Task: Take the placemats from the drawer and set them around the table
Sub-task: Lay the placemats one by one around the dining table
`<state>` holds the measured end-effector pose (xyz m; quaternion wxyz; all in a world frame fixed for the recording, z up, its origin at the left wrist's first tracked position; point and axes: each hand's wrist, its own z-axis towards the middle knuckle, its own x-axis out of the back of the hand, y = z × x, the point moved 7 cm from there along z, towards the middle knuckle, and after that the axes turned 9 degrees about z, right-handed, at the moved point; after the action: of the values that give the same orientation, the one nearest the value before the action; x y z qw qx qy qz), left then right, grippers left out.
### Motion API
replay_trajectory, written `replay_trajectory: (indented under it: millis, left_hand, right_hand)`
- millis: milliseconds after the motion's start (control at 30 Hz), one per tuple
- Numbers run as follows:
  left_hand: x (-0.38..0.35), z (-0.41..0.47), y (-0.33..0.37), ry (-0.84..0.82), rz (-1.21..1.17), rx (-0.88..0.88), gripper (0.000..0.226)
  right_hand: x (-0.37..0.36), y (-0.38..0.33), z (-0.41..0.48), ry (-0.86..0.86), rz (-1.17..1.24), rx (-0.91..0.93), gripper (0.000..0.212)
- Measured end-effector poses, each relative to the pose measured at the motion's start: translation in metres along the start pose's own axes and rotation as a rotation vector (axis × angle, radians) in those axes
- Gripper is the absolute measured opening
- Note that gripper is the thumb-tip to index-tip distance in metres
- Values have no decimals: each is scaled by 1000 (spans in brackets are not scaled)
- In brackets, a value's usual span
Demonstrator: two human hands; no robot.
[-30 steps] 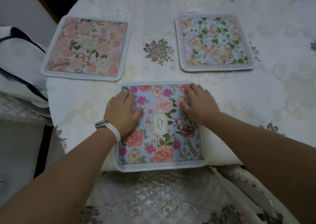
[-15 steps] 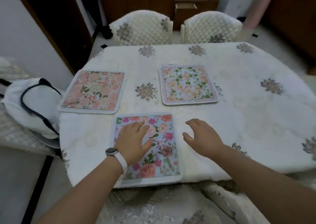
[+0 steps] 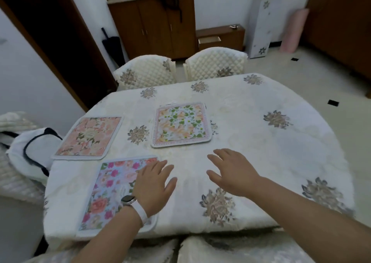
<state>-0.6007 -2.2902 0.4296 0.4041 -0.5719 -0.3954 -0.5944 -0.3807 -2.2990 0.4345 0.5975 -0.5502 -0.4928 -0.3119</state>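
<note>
Head view: both hands are seen from above, over the near side of the table.
Left hand: the fingers are spread and straight and nothing is gripped. The palm is held over the right edge of the blue floral placemat. It may be resting on it, but contact cannot be made out.
Right hand: the fingers are fanned apart and relaxed and nothing is held. It is held over bare tablecloth, well apart from every placemat.
Watch: it is worn on the left wrist with a white strap.
Blue floral placemat: it is laid flat at the near left of the table, with its near edge at the table's rim.
Pink floral placemat: it is laid flat just beyond the blue one, at the left edge.
Green-leaf placemat: it is laid flat further in, towards the middle, apart from the other two.
Chairs: two quilted chairs are drawn up at the far side.
Drawer: it is seen pulled open in a low cabinet behind the chairs.
White bag: it is set on a seat to the left of the table.
</note>
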Motion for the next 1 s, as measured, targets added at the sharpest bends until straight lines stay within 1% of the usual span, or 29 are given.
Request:
replay_trajectory:
  millis: [100, 200, 267, 467, 700, 867, 1000]
  left_hand:
    - [11, 6, 47, 15, 6, 14, 57]
    - [26, 13, 84, 34, 9, 9, 58]
    - [35, 19, 103, 61, 12, -8, 56]
    - [44, 36, 136, 103, 1, -70, 54]
    - [41, 63, 173, 144, -104, -130, 51]
    - [36, 81, 208, 136, -118, -183, 54]
    - [35, 92, 242, 132, -109, -217, 53]
  right_hand:
    - [26, 33, -22, 10, -10, 27, 79]
    - [46, 60, -41, 14, 11, 17, 62]
    - [57, 74, -49, 14, 16, 10, 57]
    - [79, 104, -64, 35, 21, -53, 55]
    - [97, 137, -83, 58, -38, -170, 53]
    - [112, 173, -96, 81, -35, -264, 55]
    - [122, 203, -109, 111, -8, -290, 56]
